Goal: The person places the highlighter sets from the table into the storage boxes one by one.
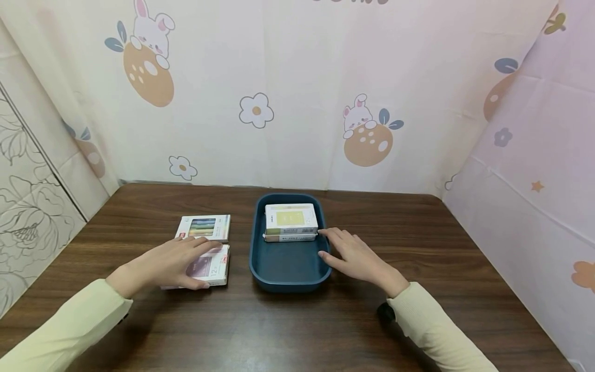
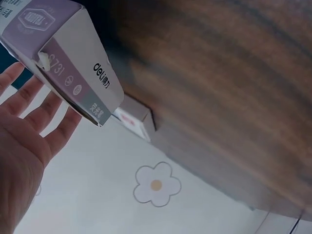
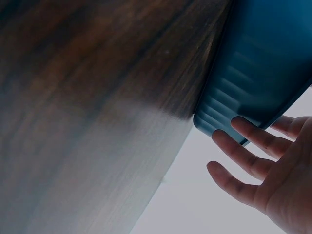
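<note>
My left hand [image 1: 178,262] lies over a white box with a purple label [image 1: 216,269] on the table, its fingers along the far side and its thumb at the near edge. In the left wrist view the box's end [image 2: 80,73] reads "deli", and the fingers [image 2: 62,130] look extended beside it. On the right, my right hand [image 1: 355,257] is held with fingers extended at the right rim of a dark blue tray [image 1: 290,285]. Whether it touches the rim I cannot tell. Two stacked boxes [image 1: 291,219] lie in the tray's far half, the top one with a yellow-green label.
Just beyond the purple-labelled box lies another white box [image 1: 218,221], with a window showing coloured sticks. The brown wooden table [image 1: 260,330] ends at a patterned curtain [image 1: 297,155] at the back. A second curtain [image 1: 534,155] hangs on the right.
</note>
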Demonstrator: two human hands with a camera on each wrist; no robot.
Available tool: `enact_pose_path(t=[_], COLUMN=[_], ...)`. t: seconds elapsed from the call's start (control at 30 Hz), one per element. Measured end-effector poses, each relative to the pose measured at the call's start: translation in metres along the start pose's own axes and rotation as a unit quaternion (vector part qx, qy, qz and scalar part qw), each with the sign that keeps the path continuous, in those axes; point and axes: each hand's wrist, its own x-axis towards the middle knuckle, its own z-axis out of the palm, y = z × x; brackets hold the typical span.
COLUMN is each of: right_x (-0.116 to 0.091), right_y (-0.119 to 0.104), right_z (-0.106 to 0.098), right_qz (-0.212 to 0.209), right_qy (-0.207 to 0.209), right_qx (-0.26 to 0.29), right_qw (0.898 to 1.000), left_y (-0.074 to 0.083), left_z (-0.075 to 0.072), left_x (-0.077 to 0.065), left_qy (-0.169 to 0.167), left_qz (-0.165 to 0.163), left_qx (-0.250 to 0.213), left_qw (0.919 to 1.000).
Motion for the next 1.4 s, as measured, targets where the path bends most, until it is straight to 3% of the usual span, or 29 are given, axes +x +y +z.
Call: enact_pose_path(t=[0.17,0.47,0.73,0.93,1.4], right_x=[0.0,0.0,0.0,0.0,-0.001], right_y=[0.0,0.001,0.001,0.0,0.0], right_z=[0.001,0.001,0.0,0.0,-0.001], right_qz=[-0.001,-0.003,-0.002,0.0,0.0], right_qy=[0.001,0.003,0.001,0.0,-0.002], right_qx=[0.0,0.0,0.001,0.001,0.002], right_qw=[1.0,1.0,1.0,1.0,1.0], left_y=[0.001,0.005,0.013,0.019,0.042], left_z=[-0.01,-0.025,-0.038,-0.047,-0.048], left_x=[0.004,0.015,0.029,0.039,0.067], left_qy=[-0.011,0.01,0.006,0.023,0.036], left_qz=[-0.013,-0.005,-0.01,0.011,0.03], left_qx=[0.002,0.027,0.029,0.045,0.041], left_qw=[0.9998,0.9996,0.9995,0.9987,0.9981])
